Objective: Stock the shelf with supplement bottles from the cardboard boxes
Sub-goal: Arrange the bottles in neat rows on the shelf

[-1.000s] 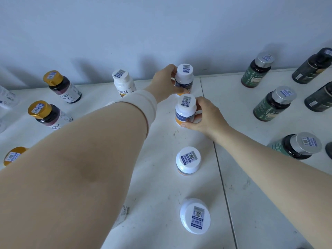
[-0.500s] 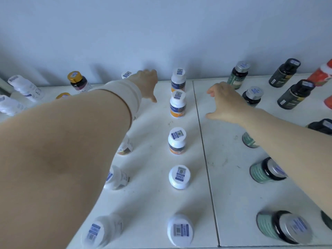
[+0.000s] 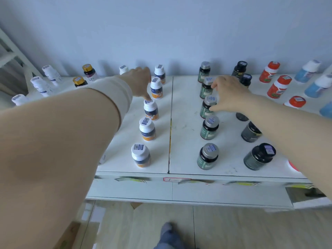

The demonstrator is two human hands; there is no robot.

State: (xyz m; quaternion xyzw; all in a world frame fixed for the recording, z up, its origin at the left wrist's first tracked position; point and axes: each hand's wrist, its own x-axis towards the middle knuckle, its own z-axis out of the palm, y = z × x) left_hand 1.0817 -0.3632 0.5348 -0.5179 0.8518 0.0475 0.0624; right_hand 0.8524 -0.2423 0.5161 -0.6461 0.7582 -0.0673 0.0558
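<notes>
Head view: shelf (image 3: 185, 123) carries supplement bottles upright in close columns. Left hand (image 3: 139, 81) is empty, fingers loose, one fingertip just above the cap of a white bottle (image 3: 150, 109). Right hand (image 3: 229, 95) is empty and slack, its thumb beside a green bottle (image 3: 208, 106); contact unclear. Risk: a finger or the sleeve (image 3: 115, 94) brushing a cap could topple that bottle into its neighbours.
</notes>
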